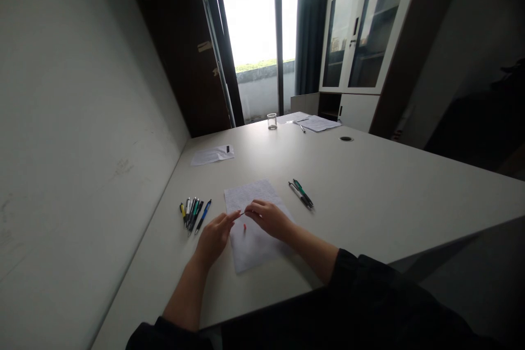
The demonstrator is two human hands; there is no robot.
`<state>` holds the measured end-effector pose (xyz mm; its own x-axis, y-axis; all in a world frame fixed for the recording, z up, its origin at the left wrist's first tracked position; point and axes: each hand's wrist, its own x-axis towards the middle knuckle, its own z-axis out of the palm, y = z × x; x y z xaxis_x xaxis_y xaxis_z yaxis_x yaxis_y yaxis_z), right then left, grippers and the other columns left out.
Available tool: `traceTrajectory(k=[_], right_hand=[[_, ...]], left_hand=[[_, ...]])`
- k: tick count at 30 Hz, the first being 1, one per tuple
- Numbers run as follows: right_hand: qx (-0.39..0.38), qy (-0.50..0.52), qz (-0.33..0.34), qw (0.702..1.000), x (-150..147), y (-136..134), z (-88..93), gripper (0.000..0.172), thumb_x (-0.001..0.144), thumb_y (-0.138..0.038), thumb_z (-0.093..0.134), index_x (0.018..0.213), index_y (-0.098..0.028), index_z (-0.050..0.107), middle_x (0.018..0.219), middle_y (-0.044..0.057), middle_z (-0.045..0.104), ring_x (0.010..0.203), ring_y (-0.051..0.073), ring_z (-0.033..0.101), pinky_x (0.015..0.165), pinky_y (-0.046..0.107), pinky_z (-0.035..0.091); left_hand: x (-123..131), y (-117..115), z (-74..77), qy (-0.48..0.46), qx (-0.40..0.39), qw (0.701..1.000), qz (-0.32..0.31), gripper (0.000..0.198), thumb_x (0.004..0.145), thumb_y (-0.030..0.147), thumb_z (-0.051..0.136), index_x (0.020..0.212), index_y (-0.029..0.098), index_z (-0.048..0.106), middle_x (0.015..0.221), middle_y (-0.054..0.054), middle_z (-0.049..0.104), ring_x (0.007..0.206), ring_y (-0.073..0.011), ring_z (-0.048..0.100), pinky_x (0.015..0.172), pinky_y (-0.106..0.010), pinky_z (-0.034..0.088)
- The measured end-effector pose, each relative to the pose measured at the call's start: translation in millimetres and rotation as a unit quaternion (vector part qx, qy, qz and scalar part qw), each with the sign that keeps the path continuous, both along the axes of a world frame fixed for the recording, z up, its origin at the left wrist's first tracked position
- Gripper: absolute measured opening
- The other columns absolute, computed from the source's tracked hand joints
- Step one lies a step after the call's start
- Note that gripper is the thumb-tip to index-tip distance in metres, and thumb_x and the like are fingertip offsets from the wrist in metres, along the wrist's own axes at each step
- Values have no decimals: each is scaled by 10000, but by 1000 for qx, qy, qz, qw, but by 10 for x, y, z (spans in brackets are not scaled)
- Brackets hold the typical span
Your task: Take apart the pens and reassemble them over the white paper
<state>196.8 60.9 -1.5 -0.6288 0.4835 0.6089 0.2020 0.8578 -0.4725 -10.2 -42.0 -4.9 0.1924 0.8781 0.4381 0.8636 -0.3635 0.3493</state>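
Over a white sheet of paper (262,249), my two hands meet with fingertips pinched close together. A thin dark stick (242,213), too small to name, spans the short gap between them. My left hand (215,235) grips one end of it, and my right hand (268,217) closes on the other. Just below the fingers, a small red piece (245,227) lies on the paper. Left of my left hand is a group of several pens (192,212), with a blue pen (203,216) at its right side. Beyond my right hand lie a green pen (302,191) and a white-and-dark pen (299,194).
A clear glass (272,121) stands at the table's far edge, with papers (318,123) and a pen (302,128) to its right. Another sheet (211,156) bearing a small black object (228,149) lies far left. A wall (102,147) borders the table's left side.
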Motion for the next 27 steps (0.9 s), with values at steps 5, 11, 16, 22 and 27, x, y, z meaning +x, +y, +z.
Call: traceTrajectory(k=[5,11,16,22,27], right_hand=[[-17,6,-17,1000,5,9,4,128,954,-238,547,955,-189,665,869,41,660,746,134,603,719,242,468],[-32,23,-34,999,28,10,32,116,943,-224,556,942,-184,665,863,32,650,704,115,584,692,230,464],[-19,-37,-27,999,55,33,9,76,897,-219,610,891,-181,676,827,20,644,670,109,580,673,221,456],[35,-158,-18,987,59,61,-73,34,834,-193,654,841,-185,686,851,35,659,752,154,610,729,261,440],[56,-196,-13,979,81,42,-45,53,833,-195,634,852,-181,681,857,49,651,772,172,605,727,275,427]], left_hand=[[-14,-1,-18,10,-6,1000,-4,608,892,12,409,1403,339,443,985,-28,626,841,-138,616,720,-220,505],[-25,-2,-22,16,0,1000,19,608,875,-1,418,1383,330,469,955,-23,631,802,-135,602,703,-219,492],[-56,7,-49,22,10,998,58,594,894,23,432,1399,336,450,957,-18,630,750,-128,591,653,-206,469],[-59,9,-57,24,24,997,62,587,890,28,442,1392,331,460,936,-11,630,737,-124,597,644,-197,470],[-58,7,-50,30,14,997,64,593,893,28,436,1396,343,453,942,-11,629,744,-129,598,642,-198,460]])
